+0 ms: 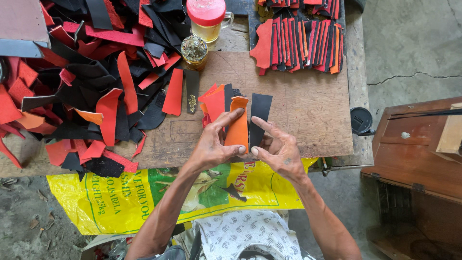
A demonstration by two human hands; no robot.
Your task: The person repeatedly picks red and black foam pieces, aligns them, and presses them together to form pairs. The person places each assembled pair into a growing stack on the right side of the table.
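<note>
At centre of the worn wooden worktop (308,110), left hand (211,147) pinches an orange leather strip (237,126), right hand (281,154) pinches a black leather strip (259,120) touching it, both upright. Loose heap of red and black leather offcuts (91,82) at 9 o'clock, stacked strips (301,41) at 1 o'clock, red-lidded jar (207,19) at 12.
</note>
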